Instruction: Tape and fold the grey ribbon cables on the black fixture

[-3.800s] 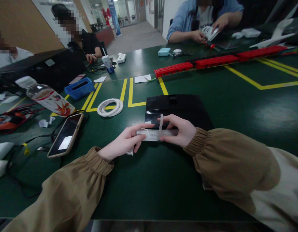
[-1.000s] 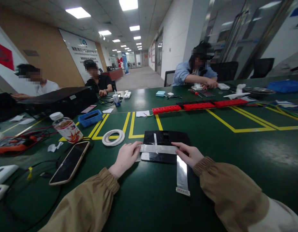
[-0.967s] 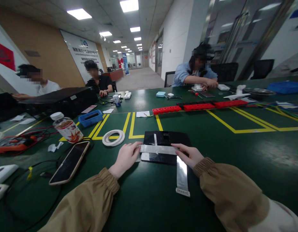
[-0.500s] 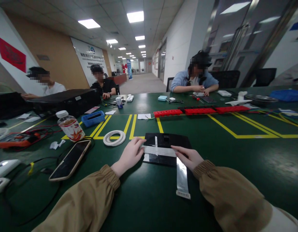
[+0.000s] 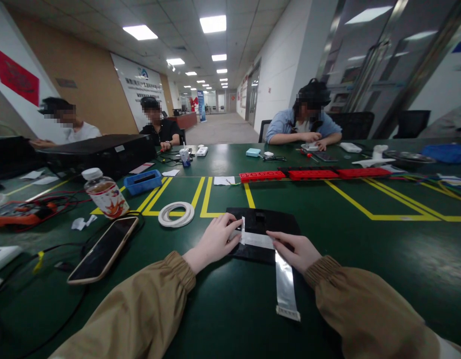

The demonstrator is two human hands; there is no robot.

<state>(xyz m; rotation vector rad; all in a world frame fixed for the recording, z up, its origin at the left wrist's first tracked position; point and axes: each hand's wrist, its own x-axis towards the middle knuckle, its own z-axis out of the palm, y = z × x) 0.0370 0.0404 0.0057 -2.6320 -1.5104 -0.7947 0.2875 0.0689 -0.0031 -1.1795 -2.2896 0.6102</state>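
Observation:
A black flat panel [image 5: 280, 223] lies on the green table in front of me, a white ribbon cable [image 5: 258, 240] running across it. The cable's silvery end [image 5: 284, 281] bends down off the panel's near edge to a connector. A short upright strip of white tape [image 5: 243, 228] crosses the cable. My left hand [image 5: 216, 238] rests on the panel's left part, fingers apart, fingertips at the tape and cable. My right hand [image 5: 296, 249] lies with fingers stretched out, touching the cable at its bend; its lower fingers are partly hidden.
Left of the panel lie a tape roll [image 5: 176, 214], a phone [image 5: 103, 250], a bottle [image 5: 105, 193] and a blue tray [image 5: 142, 183]. Beyond are red plastic strips [image 5: 312, 174] and a black case [image 5: 99, 154]. Several people sit across the table, one in a blue shirt [image 5: 280, 127].
My left hand has moved right from the panel's left edge onto the tape strip. My right hand stays at the cable's bend. The view has shifted slightly.

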